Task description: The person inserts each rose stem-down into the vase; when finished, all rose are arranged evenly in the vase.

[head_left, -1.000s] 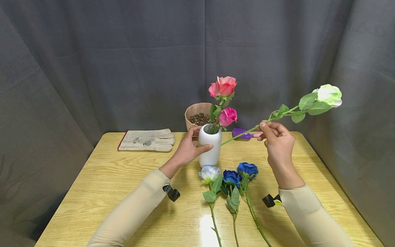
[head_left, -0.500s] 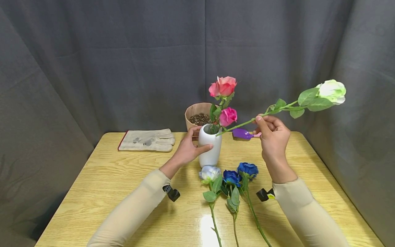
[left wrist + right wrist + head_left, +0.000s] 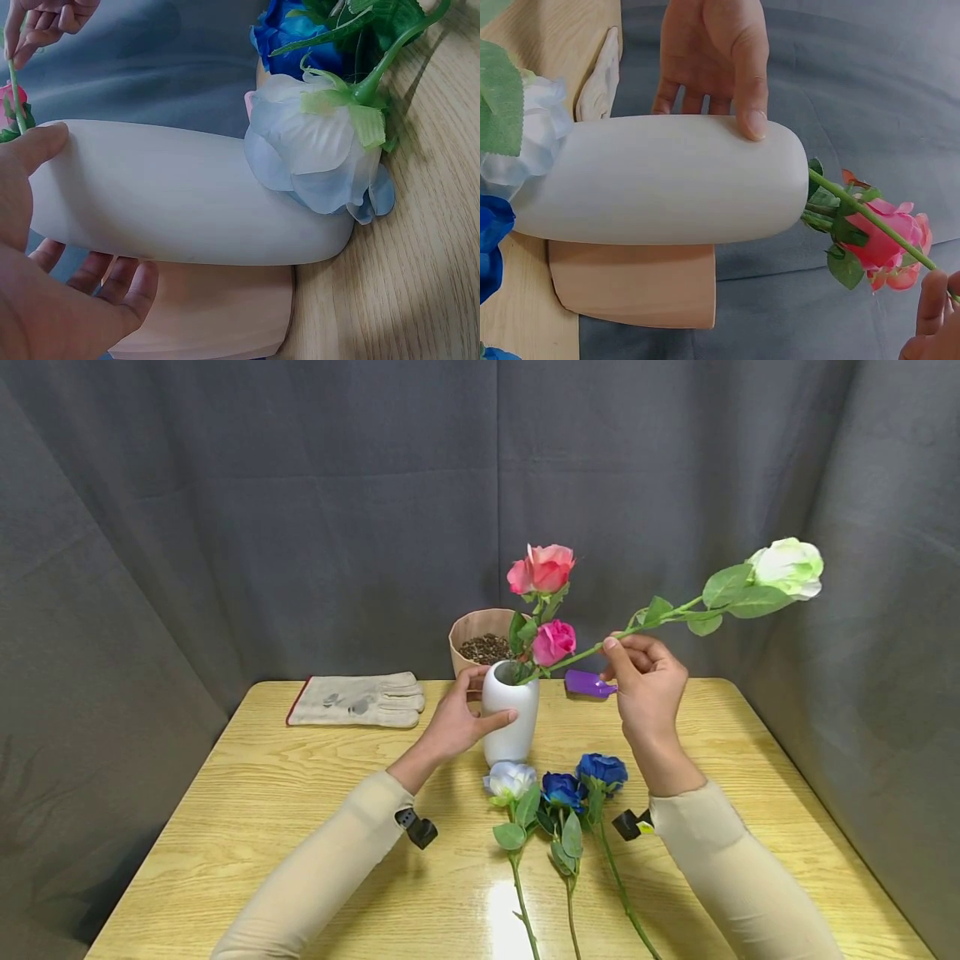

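**White rose at the mouth of the vase**

The white rose (image 3: 786, 567) is held up at a slant over the right side of the tabletop (image 3: 262, 777), its bloom high and out to the right, its green stem running down and left until the lower end meets the mouth of the white vase (image 3: 511, 714). The right hand (image 3: 647, 685) pinches the stem between thumb and fingertips, about midway along, just below the lowest leaves. In the right wrist view the stem tip lies right at the vase rim, among the leaves of the flowers already standing there; whether it is inside the opening cannot be told.

The left hand (image 3: 455, 720) grips the vase from its left side, thumb across the front and fingers curled round the back. The vase stands upright near the middle of the tabletop and holds two pink roses (image 3: 543, 602), one taller than the other.

Just in front of the vase lie three more flowers with their stems pointing toward the person: a pale blue rose (image 3: 509, 779) and two dark blue roses (image 3: 583, 781). Behind the vase stands a brown pot (image 3: 474, 631) filled with dark grit, and a purple scoop (image 3: 587, 683) lies behind the right hand. A pale work glove (image 3: 358, 700) rests flat at the back left.
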Demonstrator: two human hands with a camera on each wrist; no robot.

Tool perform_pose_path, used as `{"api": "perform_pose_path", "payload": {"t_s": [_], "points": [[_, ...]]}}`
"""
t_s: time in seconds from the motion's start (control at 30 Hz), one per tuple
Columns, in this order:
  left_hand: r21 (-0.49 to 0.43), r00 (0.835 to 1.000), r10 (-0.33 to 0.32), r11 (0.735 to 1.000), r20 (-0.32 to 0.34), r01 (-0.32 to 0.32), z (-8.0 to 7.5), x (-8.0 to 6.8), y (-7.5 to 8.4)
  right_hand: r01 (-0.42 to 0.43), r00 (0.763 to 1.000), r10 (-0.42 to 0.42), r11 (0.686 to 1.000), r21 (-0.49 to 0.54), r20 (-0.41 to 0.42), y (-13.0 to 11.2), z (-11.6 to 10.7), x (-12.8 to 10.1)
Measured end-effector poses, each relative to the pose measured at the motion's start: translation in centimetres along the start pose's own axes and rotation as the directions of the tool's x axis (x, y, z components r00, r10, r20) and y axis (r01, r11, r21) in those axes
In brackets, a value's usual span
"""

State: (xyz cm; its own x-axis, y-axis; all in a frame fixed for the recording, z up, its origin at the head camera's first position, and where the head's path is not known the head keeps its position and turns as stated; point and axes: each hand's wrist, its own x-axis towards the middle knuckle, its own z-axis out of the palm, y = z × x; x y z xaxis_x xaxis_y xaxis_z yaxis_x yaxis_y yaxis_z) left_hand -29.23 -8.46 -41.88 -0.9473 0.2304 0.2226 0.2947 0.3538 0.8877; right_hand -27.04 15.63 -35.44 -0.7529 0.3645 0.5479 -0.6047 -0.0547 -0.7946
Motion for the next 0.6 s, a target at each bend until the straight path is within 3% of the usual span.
{"api": "perform_pose_path", "payload": {"t_s": [0.43, 0.6], "points": [[0.001, 1.000, -0.006, 1.000, 0.000, 0.006, -0.1, 0.0, 0.0, 0.040, 0.990, -0.008, 0.972, -0.231, 0.139, 0.7, 1.1, -1.0], [-0.001, 1.000, -0.007, 1.000, 0.002, 0.007, -0.1, 0.0, 0.0, 0.020, 0.984, 0.023, 0.970, -0.240, 0.176, 1.1, 1.8, -1.4]]}}
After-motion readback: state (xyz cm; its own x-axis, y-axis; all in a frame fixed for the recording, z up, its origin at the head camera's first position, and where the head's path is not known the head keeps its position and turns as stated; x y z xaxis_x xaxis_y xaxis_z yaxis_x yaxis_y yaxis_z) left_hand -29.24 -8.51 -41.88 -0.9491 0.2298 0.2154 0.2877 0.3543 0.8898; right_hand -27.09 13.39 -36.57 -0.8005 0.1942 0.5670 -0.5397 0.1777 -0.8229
